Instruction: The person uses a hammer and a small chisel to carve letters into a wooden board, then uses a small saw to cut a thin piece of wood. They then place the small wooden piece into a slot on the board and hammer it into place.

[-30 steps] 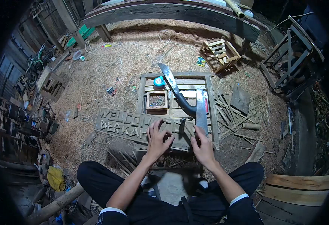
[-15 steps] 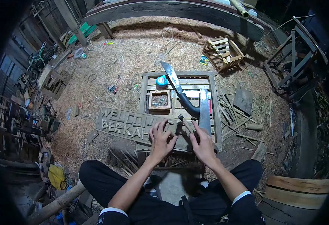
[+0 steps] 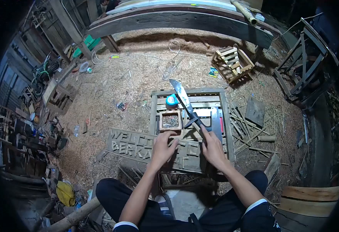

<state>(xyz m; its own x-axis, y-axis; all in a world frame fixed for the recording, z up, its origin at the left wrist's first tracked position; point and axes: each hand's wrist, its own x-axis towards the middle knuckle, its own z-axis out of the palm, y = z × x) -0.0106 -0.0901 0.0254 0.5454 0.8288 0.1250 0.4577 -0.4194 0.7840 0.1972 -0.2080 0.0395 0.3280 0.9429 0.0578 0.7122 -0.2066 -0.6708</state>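
Signboard (image 3: 133, 145), head view: a long grey weathered plank is lying flat and slightly tilted across the near edge of a slatted pallet frame (image 3: 226, 116), right in front of the person's knees. Raised block letters are running along it in two rows, the upper one starting "WELC", the lower one "BERK". The hands are hiding the middle of both rows, and the right end of the plank is showing between and below them.

Left hand (image 3: 162, 149) is pressing down on the board, its grip wide, fingers spread flat over the letters and reaching toward a small open wooden box (image 3: 170, 120) that is sitting just beyond the plank.

Right hand (image 3: 214, 150) is resting on the board's right end, fingers pointing away from the body. Cannot tell whether its grip is closing on anything.

Just past the right hand's fingertips, a machete (image 3: 185, 101) is lying diagonally on the pallet slats, dark handle nearest the hand, and a flat steel blade (image 3: 216, 123) is lying beside it. A blue tape measure (image 3: 172, 101) is sitting behind the small box.

Sawdust floor (image 3: 138, 73) is spreading all around, with a small slatted crate (image 3: 233, 60) standing well apart, farther back and to the right.
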